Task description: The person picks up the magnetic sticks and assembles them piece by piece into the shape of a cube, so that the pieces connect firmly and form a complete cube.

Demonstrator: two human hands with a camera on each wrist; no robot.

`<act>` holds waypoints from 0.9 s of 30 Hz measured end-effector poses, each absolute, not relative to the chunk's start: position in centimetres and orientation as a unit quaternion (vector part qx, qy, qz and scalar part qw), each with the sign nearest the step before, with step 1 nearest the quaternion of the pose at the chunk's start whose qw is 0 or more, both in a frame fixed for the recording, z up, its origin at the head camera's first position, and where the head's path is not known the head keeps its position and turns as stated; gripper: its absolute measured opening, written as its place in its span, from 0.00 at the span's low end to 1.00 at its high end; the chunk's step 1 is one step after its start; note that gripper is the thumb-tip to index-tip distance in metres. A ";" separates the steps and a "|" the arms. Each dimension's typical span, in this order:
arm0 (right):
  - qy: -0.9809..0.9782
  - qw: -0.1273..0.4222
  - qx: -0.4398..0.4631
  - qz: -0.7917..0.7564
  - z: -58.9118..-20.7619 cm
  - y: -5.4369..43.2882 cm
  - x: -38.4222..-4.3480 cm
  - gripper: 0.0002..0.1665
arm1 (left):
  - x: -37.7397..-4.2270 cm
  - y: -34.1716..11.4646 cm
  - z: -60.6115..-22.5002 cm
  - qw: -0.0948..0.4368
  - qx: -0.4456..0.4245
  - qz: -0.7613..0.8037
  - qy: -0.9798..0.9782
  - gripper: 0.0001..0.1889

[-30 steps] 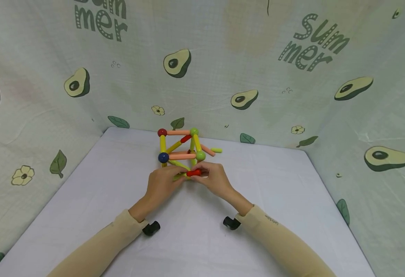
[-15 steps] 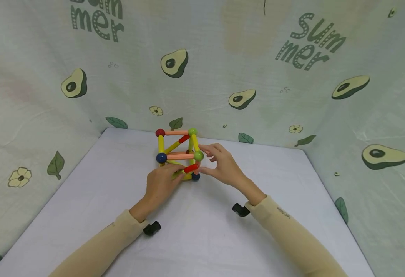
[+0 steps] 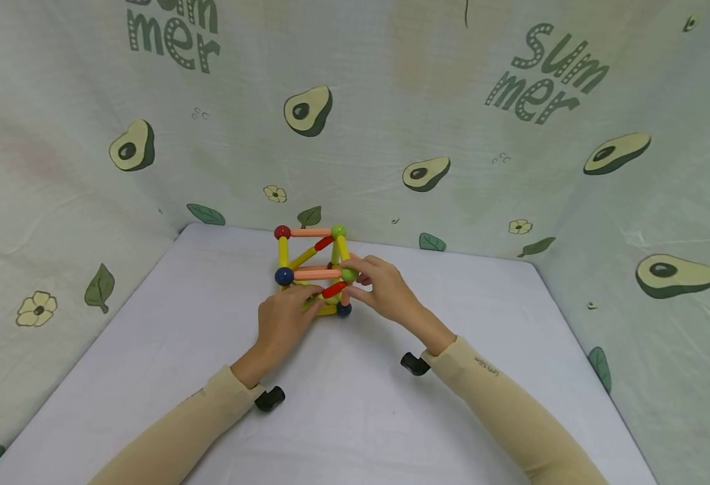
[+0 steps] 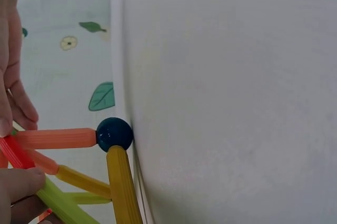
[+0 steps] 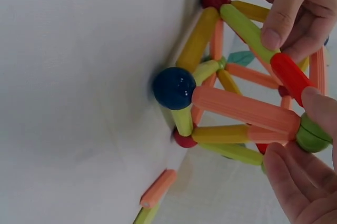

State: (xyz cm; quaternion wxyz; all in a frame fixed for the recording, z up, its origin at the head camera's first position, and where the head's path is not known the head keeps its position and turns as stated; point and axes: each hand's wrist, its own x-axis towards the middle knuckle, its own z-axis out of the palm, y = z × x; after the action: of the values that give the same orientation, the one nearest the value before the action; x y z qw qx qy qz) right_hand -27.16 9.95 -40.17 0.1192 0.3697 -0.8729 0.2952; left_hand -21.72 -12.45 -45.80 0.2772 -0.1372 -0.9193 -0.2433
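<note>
A boxy frame of magnetic sticks (image 3: 317, 275) and coloured balls stands near the table's back edge. My left hand (image 3: 282, 323) pinches a yellow-green stick (image 5: 250, 29) from the front side. End to end with that stick is a red stick (image 5: 292, 76), slanting up toward a green ball (image 5: 311, 135) at the top front right corner. My right hand (image 3: 388, 286) grips that corner: its thumb presses the red stick's end while the fingers bend around the ball. Below the corner, a peach stick (image 5: 242, 109) runs down to a dark blue ball (image 5: 174, 88).
On the table beside the frame lie a loose peach stick (image 5: 158, 188) and a loose yellow-green stick (image 5: 145, 214). Behind them rises a cloth backdrop (image 3: 367, 135) printed with avocados. Each wrist wears a small black camera (image 3: 415, 364).
My right hand let go of the red stick, opened and moved up to the right, then closed in on the green ball. The red stick now slants upward. My left hand barely moved.
</note>
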 end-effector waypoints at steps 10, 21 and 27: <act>-0.868 0.153 0.366 0.299 -40.5 9.5 -27.2 0.26 | -21.7 -12.5 -45.7 0.274 -0.132 -0.248 -0.920 0.16; -0.866 0.175 0.370 0.287 -40.6 9.3 -27.1 0.23 | -21.2 -13.0 -45.7 0.278 -0.144 -0.250 -0.916 0.17; -0.866 0.175 0.371 0.287 -40.6 9.2 -27.1 0.23 | -20.5 -14.6 -44.4 0.368 -0.181 -0.238 -0.881 0.14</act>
State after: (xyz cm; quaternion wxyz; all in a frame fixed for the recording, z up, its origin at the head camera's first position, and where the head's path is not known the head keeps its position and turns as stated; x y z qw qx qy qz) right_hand -27.11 9.24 -40.57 0.1754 0.3710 -0.8657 0.2865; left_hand -20.53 -14.64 -44.35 0.3677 -0.1807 -0.8806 -0.2381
